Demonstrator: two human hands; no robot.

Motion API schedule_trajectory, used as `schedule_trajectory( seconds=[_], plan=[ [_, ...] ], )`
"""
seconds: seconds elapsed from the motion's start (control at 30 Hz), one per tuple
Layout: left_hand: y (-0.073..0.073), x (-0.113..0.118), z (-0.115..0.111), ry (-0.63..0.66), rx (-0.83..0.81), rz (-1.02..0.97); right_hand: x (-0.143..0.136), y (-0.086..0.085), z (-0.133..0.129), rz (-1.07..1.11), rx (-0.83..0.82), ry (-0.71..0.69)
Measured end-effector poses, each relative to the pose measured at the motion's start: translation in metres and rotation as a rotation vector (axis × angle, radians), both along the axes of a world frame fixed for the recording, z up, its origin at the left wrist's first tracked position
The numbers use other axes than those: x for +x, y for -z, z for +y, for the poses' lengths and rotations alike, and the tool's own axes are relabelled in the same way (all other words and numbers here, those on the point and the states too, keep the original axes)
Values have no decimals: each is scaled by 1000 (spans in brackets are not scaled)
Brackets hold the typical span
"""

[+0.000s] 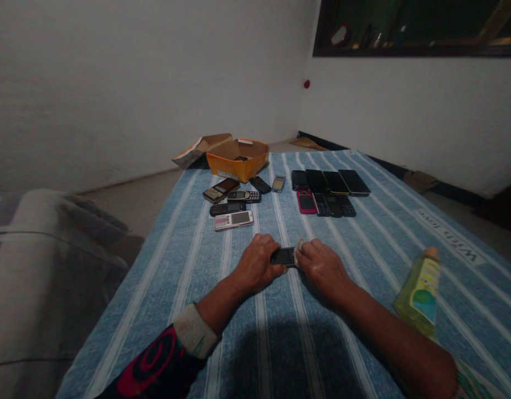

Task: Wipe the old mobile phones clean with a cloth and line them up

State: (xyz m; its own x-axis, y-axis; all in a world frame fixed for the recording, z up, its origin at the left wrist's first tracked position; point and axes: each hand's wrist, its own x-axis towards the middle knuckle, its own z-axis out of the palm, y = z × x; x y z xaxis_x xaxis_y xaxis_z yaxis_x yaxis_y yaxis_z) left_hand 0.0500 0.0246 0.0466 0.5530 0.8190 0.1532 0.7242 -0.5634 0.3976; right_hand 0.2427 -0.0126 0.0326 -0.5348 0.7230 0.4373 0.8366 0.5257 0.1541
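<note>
A dark phone [282,256] is held over the middle of the desk [155,310]. Its left end is clasped by the left grip [257,261], presumably for steadiness, while a whitish cloth [297,254] is pinched in the closed right grip [321,267] against its right end. Loose phones [233,220] are scattered before an orange box [234,168] near the far left corner; towards the far edge, right of centre, other phones [355,182] are lined up, seemingly to be kept separate.

Between our hands [257,265] [321,270] we see a smooth, plastic-looking phone [283,256]; beneath, matt woven cloth [189,221]; beyond, a cardboard box [234,168]; rightward, a see-through plastic bottle [419,293].
</note>
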Motion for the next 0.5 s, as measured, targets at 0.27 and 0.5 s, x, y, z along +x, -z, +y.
schedule_trajectory(
  seconds=[0.27, 0.5],
  plan=[
    [-3, 2, 0, 7, 0, 14, -8, -7, 6, -16, -73, 31],
    [-3, 1, 0, 0, -8, 18, 0, -5, -8, 11, -88, 34]
  ],
)
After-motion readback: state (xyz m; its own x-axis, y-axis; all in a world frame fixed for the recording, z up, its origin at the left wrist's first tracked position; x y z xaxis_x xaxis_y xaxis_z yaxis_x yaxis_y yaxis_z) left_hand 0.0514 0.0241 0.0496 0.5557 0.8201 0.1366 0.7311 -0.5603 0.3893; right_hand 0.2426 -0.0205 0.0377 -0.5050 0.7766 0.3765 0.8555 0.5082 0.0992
